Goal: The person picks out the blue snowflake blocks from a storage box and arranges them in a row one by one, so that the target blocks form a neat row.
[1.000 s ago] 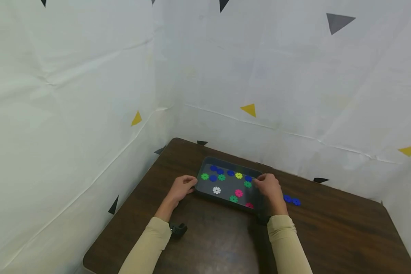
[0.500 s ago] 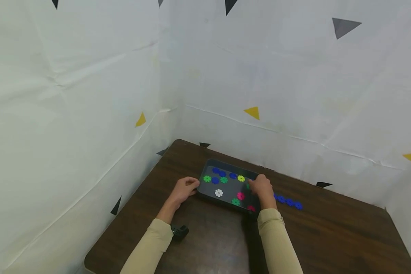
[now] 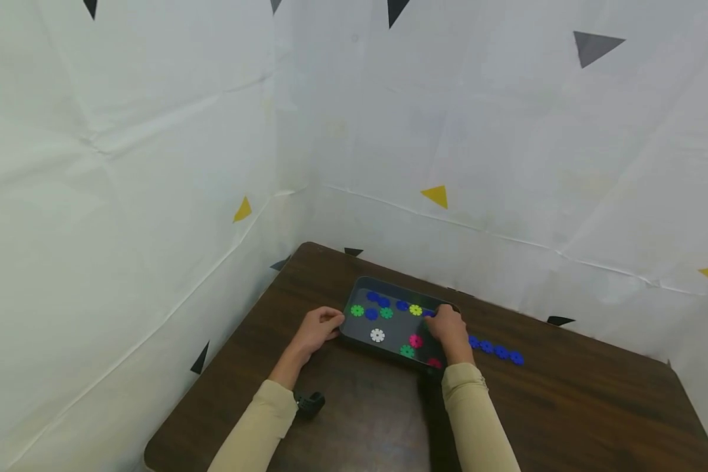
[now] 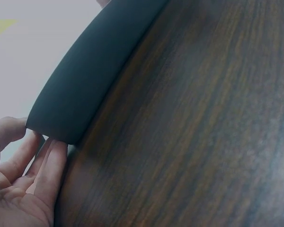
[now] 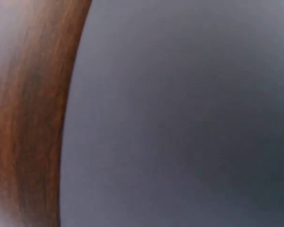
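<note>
A dark grey tray lies on the table, holding several small notched discs: blue, green, yellow, white and pink. At its left end, my left hand grips the rim; in the left wrist view the thumb is at the top edge and the fingers lie against the outside wall. My right hand is over the tray's right end, fingertips down by a blue disc. Those fingertips are hidden, so whether they pinch a disc cannot be seen. Only a blurred grey surface and wood appear in the right wrist view.
Right of the tray, several blue discs form a row on the brown wooden table. White sheeting with coloured triangles encloses the table's back and left sides. Dark wrist gear sits by the left cuff.
My right hand has moved left from the tray's right rim to over the discs inside, uncovering more of the blue row. The left hand keeps its hold; the view has shifted slightly.
</note>
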